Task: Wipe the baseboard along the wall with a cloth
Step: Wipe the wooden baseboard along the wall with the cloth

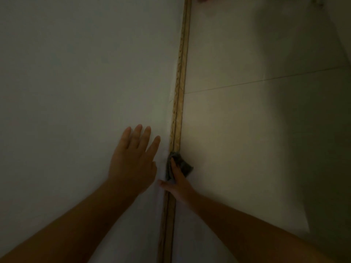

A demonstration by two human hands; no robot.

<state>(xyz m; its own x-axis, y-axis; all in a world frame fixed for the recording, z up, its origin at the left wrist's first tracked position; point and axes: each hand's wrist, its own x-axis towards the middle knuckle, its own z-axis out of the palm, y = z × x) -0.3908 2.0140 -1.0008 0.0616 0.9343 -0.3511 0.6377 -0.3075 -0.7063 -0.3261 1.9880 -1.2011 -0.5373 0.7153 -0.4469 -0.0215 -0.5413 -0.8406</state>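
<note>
At the bottom of the view, near me, both bare forearms come in and the baseboard (pixel 167 224) runs between them, a thin wood-toned strip where wall (pixel 76 73) meets floor (pixel 247 130). My right hand (pixel 177 184) sits on the strip with the cloth (pixel 180 164) under it, fingers (pixel 173 164) straight and close together, pressing the rag flat onto the board, thumb out toward the wall side. The rag is dark grey, bunched, partly spilling onto the floor. I judge it soft, light and limp, so it will fold over the board's edge readily; best held by flat pressure from the fingers over its middle, as it is, rather than a pinch at a corner. My left hand (pixel 133 160) lies flat against the wall just beside the board, fingers straight and slightly spread, holding nothing, looks like bracing.

The board itself is stiff and fixed, nothing to grasp. Its long axis runs from the bottom edge up and away, leaning slightly right, to the top of the view. The cloth sits on the near part; most of the length lies ahead. I'd say the stroke should follow that axis, away from me. A floor tile joint (pixel 266 78) crosses farther out. Lighting is dim, dust not readable.
</note>
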